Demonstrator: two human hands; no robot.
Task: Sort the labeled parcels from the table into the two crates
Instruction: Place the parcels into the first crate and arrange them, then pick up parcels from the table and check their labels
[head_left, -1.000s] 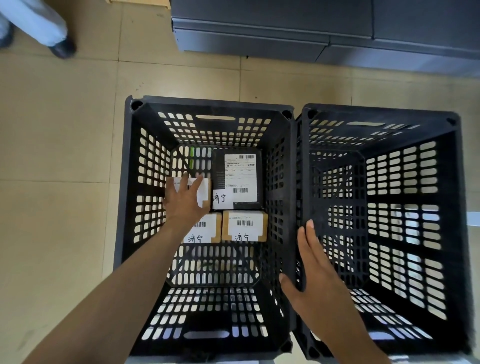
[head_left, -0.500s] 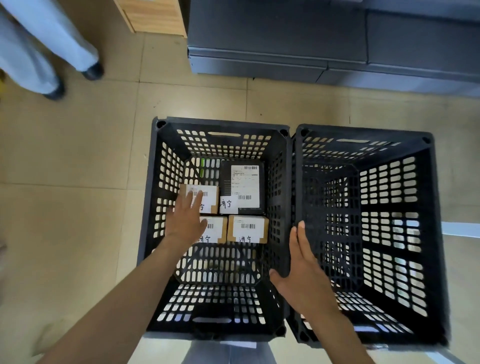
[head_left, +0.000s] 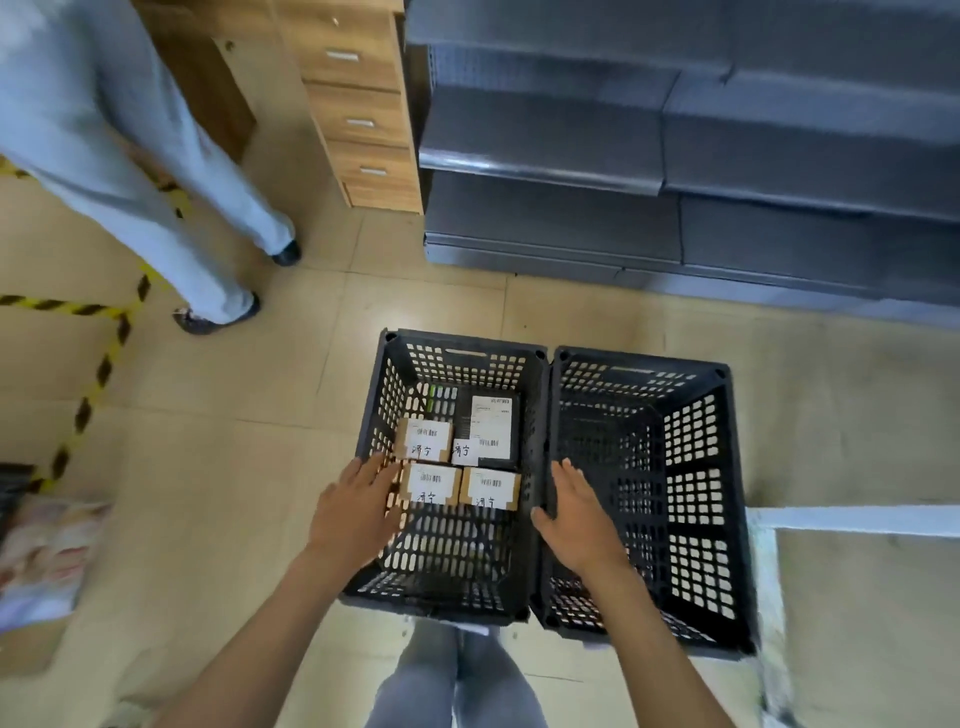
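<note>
Stockroom: bare metal shelving (head_left: 675, 171), crates (head_left: 727, 493)

**Tally on the floor**

Two black crates: left crate (head_left: 384, 415) and right crate (head_left: 727, 467), side by side. Four parcels, all in the left one: three small brown boxes (head_left: 423, 440) (head_left: 432, 486) (head_left: 490, 488) and one black parcel (head_left: 493, 423). Two bare hands: left (head_left: 356, 506), right (head_left: 579, 519). One three-drawer wooden cabinet (head_left: 358, 109).

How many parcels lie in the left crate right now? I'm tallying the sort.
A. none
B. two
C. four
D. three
C: the left crate holds three brown parcels and one black parcel; the right crate shows none.
</note>
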